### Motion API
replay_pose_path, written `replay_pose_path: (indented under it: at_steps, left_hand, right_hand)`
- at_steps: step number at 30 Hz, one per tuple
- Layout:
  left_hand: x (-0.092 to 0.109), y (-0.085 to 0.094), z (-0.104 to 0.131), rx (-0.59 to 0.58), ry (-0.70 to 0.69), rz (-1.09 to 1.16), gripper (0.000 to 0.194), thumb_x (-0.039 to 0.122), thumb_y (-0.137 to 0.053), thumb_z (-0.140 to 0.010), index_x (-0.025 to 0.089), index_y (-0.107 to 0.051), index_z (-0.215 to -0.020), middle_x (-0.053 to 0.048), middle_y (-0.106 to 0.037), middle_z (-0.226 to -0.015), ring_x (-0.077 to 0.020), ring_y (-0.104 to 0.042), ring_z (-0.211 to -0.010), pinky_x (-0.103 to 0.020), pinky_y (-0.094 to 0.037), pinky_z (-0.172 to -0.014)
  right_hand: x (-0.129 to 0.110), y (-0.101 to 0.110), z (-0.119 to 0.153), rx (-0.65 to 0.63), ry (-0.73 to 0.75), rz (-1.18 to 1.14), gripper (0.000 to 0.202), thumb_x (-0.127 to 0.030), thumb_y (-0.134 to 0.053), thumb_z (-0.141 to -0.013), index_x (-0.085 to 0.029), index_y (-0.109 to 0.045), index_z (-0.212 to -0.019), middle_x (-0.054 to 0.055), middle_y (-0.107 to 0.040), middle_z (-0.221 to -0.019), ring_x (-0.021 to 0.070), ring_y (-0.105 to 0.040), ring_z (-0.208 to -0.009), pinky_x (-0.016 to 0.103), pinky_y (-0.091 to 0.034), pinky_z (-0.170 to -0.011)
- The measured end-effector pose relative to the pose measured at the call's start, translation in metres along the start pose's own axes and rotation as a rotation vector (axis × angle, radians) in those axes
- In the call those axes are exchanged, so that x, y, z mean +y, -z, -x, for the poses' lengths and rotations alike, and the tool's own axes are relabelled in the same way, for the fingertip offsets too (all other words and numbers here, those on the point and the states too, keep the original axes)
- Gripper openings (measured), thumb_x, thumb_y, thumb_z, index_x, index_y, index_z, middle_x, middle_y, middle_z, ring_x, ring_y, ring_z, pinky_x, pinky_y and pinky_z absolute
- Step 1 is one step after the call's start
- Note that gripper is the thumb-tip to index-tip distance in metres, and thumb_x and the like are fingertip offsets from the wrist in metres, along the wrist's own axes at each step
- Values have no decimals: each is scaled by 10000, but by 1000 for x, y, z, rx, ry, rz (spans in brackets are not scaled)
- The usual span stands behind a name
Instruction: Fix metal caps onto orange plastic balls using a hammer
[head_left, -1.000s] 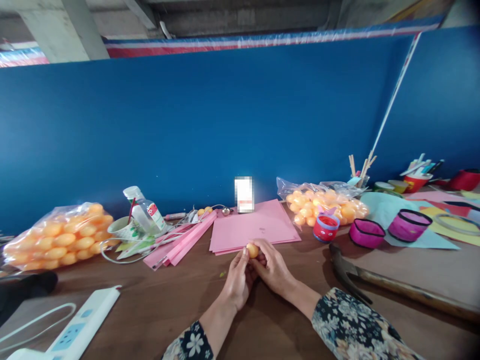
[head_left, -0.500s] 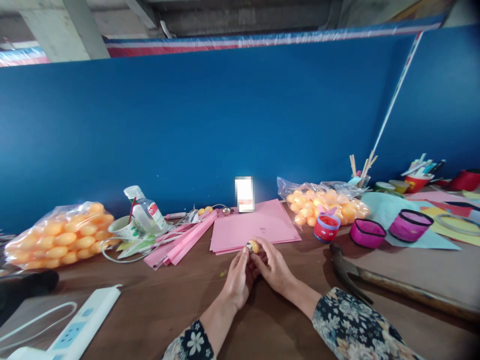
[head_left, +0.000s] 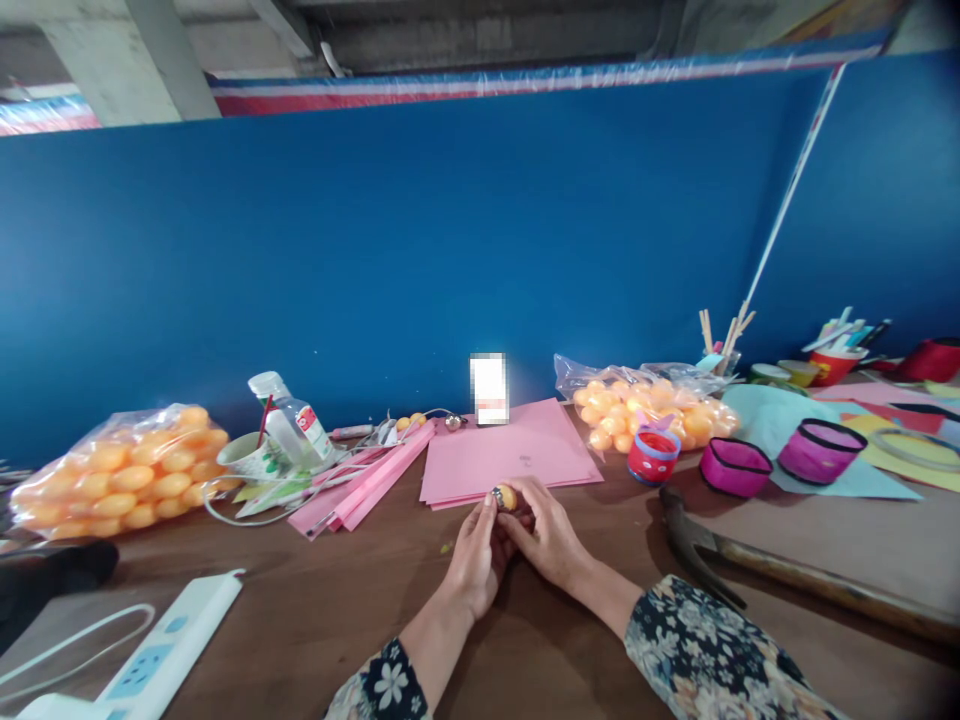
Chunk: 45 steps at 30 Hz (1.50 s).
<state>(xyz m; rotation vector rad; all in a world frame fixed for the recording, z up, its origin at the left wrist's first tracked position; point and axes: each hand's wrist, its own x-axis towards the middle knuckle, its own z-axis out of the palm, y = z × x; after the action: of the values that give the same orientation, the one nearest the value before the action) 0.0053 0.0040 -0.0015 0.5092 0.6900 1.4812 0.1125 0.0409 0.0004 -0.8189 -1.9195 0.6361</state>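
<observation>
Between my fingertips is a small yellow-orange ball with a shiny silver-and-dark piece on its left side; what that piece is, I cannot make out. My left hand is closed, its thumb and fingers pressed to the metallic side. From the right, my right hand curls its fingers and thumb around the ball. Both hands touch each other just above the brown table, and the undersides of the fingers are hidden. Right in front of them lies a stack of pink paper sheets.
Bags of orange balls sit left and right. A hammer lies by my right forearm, past it purple fabric rings and a red cup. Leftward are a power strip, a plastic bottle and folded pink paper.
The ball has turned and sunk slightly between my fingertips, and my right fingers have shifted a little over it. Everything else stays as it was.
</observation>
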Motion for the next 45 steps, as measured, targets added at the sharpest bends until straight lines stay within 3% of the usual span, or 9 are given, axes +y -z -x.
replay_pose_path:
  at_steps: [45]
  left_hand:
    - [-2, 7, -2, 44, 23, 36, 180, 291, -561, -779, 140, -611, -864, -60, -683, -773, -191, -644, -801, -345, -468, -811]
  right_hand:
    - [3, -1, 0, -35, -12, 4, 312, -180, -558, -772, -208, -503, -1078, 68, -557, -1037, 207, -528, -955, 328, -430, -839]
